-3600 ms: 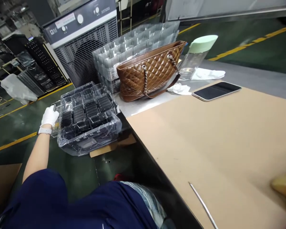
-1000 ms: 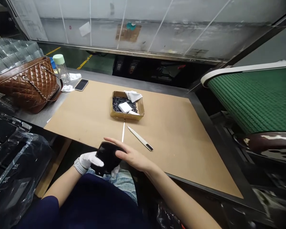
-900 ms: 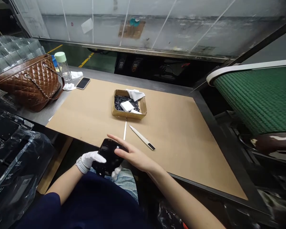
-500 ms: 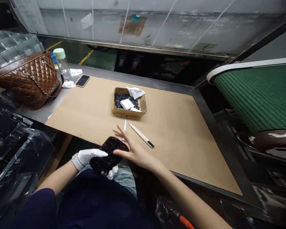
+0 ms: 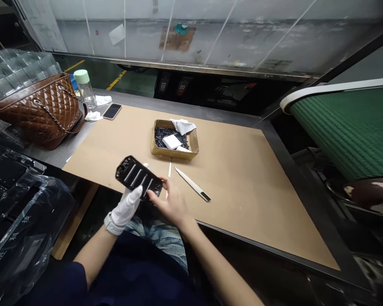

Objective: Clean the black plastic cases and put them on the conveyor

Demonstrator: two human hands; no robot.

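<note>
A black slotted plastic part (image 5: 137, 175) with rounded ends is held tilted above the table's near edge. My left hand (image 5: 127, 206), in a white glove, grips it from below with the thumb on its near side. My bare right hand (image 5: 172, 202) pinches the part's right end between thumb and fingers. Beyond the hands stands a cardboard box (image 5: 175, 154) holding small black pieces (image 5: 161, 134), white blocks (image 5: 171, 142) and a white cloth (image 5: 183, 126). A white-handled knife (image 5: 192, 183) lies to the right of my right hand.
At the left are a brown quilted bag (image 5: 47, 110), a bottle (image 5: 87, 91), crumpled tissues (image 5: 93, 116) and a phone (image 5: 112, 111). Plastic-wrapped black parts (image 5: 25, 204) are at the lower left. A green conveyor belt (image 5: 347, 127) runs along the right.
The black part has been raised and turned, so its slotted face now shows. My left hand moved up with it. My right hand's fingers have closed on its right end.
</note>
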